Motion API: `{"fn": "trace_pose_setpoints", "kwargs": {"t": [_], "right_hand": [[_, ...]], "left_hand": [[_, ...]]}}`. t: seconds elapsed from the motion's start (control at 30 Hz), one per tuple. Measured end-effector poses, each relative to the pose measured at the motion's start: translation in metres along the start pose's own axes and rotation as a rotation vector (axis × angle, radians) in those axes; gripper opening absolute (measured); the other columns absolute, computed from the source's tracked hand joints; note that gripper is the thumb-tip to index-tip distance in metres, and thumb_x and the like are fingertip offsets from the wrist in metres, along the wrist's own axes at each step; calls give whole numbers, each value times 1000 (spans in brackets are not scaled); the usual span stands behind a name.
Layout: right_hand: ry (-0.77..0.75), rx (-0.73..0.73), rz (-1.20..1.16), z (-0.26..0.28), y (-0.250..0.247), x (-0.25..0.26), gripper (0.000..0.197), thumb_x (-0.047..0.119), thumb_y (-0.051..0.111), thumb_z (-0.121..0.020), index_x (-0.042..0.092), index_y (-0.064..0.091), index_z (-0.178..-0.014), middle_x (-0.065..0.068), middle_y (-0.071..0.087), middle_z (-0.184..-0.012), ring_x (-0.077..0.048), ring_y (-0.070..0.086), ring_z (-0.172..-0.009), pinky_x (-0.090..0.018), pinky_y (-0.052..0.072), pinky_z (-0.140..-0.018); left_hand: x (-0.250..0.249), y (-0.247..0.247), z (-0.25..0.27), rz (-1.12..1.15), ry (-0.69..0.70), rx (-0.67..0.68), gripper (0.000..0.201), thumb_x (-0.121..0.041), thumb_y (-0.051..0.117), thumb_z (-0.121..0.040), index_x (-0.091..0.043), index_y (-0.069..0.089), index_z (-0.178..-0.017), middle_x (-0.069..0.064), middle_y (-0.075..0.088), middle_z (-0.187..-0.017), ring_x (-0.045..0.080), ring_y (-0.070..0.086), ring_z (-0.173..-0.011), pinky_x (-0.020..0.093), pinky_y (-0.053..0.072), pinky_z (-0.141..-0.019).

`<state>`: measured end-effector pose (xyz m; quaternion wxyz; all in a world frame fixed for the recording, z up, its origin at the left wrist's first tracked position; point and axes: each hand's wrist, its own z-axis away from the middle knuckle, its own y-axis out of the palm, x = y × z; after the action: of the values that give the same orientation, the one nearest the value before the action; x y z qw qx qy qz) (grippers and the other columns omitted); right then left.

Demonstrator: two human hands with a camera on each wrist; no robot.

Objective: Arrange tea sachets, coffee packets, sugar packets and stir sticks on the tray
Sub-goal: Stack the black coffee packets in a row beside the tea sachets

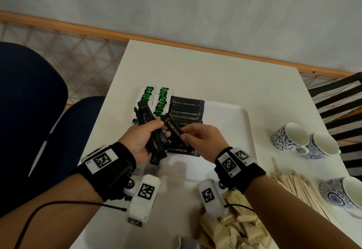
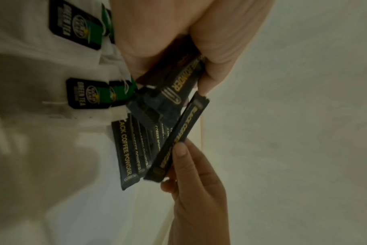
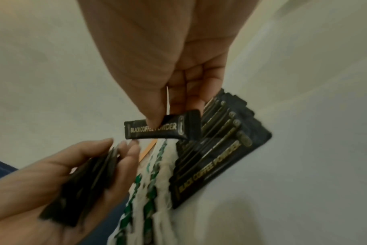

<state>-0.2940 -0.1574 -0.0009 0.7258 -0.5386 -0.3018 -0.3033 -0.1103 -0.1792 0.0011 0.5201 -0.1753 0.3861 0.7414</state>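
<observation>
The white table (image 1: 195,68) carries a white tray (image 1: 231,131) at its centre, with a row of black coffee packets (image 1: 186,113) lying along the tray's 9 o'clock side and green tea sachets (image 1: 162,100) just beyond them at 10 o'clock. At the tray's 4 o'clock lie wooden stir sticks (image 1: 299,188), with brown sugar packets (image 1: 235,229) at 6 o'clock and patterned cups (image 1: 305,141) at 3 o'clock. Above the row, the left hand (image 1: 141,141) grips a bundle of coffee packets (image 1: 154,141) in curled fingers, while the right hand (image 1: 201,139) pinches a single coffee packet (image 1: 174,129) between thumb and fingertips.
</observation>
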Motion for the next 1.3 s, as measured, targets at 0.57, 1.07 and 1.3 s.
{"fn": "trace_pose_setpoints", "kwargs": {"t": [0.57, 1.07, 1.3], "right_hand": [[-17, 149, 554, 4, 7, -15, 17, 34, 57, -89, 32, 68, -103, 14, 60, -97, -10, 57, -93, -22, 42, -72], [-79, 80, 585, -2, 8, -22, 14, 35, 58, -87, 33, 66, -99, 16, 49, -87, -10, 55, -92, -22, 34, -66], [-41, -95, 156, 0, 0, -17, 16, 37, 54, -93, 28, 65, -86, 13, 57, -69, -9, 55, -66, -29, 48, -68]], "left_hand": [[-5, -10, 2, -16, 42, -33, 22, -2, 55, -91, -11, 65, -108, 6, 62, -94, 22, 62, -83, 39, 57, -66], [3, -7, 0, -100, 52, -32, 5, -3, 64, -88, -6, 65, -92, 10, 67, -75, 18, 63, -64, 26, 57, -55], [9, -4, 3, -153, 49, -25, 11, -2, 63, -87, -8, 66, -96, 7, 63, -70, 14, 60, -57, 24, 53, -50]]}}
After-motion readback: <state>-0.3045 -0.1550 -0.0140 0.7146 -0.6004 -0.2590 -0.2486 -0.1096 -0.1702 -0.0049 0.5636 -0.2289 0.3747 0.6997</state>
